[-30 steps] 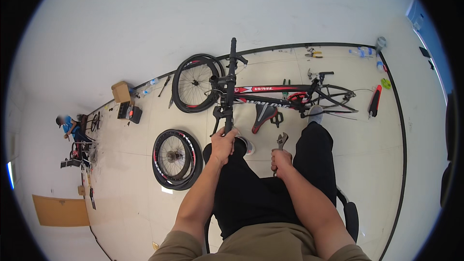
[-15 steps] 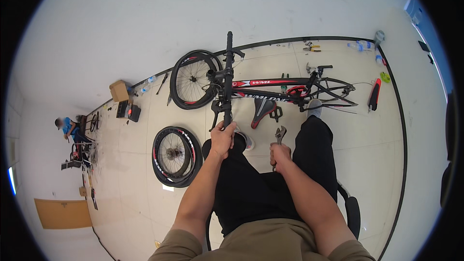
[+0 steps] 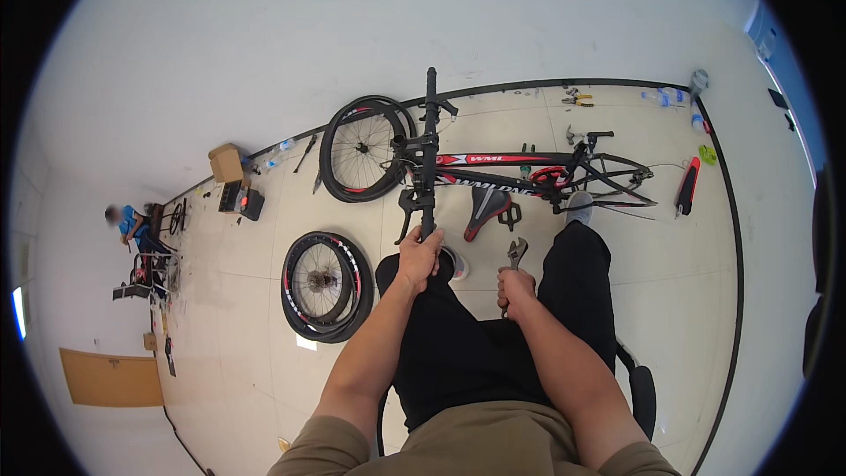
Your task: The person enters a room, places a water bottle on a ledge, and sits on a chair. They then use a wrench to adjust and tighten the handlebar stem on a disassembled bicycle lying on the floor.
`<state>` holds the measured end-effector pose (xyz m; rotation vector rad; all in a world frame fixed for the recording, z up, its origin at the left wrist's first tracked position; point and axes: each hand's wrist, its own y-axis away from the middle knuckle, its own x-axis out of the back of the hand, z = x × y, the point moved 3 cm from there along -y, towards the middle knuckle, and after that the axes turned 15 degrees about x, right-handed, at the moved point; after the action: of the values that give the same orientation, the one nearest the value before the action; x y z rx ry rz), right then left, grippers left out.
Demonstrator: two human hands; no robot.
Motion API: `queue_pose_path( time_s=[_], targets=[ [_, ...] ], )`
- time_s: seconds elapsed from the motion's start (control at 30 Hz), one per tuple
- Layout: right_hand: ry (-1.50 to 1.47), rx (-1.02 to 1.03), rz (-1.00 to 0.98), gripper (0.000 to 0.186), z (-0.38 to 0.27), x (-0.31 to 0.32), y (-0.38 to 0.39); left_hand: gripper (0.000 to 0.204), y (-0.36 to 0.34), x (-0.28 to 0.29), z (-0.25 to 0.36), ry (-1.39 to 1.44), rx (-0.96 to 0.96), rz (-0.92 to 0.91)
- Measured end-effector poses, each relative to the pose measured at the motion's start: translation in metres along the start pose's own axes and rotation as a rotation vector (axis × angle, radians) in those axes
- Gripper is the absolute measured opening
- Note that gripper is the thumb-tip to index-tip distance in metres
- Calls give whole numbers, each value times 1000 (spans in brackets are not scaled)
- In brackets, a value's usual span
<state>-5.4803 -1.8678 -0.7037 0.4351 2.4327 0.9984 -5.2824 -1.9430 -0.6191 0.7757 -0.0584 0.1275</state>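
My left hand [image 3: 420,257] is closed round the lower grip of a black bicycle handlebar [image 3: 430,159], which stands out from a red, black and white frame [image 3: 507,160] lying across the floor. My right hand [image 3: 515,289] holds a steel adjustable wrench [image 3: 516,253], jaws upward, over my lap between my knees. A red and black saddle [image 3: 485,210] lies below the frame, with a black pedal [image 3: 510,214] beside it. Loose wheels rest at the upper left [image 3: 361,150] and lower left [image 3: 322,286] of the handlebar.
A co-worker [image 3: 132,225] sits by bicycle parts at far left. Along the walls are an open cardboard box [image 3: 225,160], a black toolbox [image 3: 240,199], plastic bottles [image 3: 661,99], pliers [image 3: 577,100] and a red-black part [image 3: 687,183]. A chair arm [image 3: 641,397] is beside my right leg.
The view has shifted slightly, moving the handlebar and my hands a little rightward in the picture. Both hands keep their hold on the same things.
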Motion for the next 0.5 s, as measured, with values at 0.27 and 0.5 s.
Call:
queue_pose_path(
  time_s=[0.27, 0.5],
  targets=[
    [-39, 9, -7, 10, 5, 3, -6, 51, 0, 7, 10, 52, 164, -101],
    [-45, 25, 8, 10, 0, 3, -1, 36, 6, -5, 12, -6, 34, 74]
  ],
)
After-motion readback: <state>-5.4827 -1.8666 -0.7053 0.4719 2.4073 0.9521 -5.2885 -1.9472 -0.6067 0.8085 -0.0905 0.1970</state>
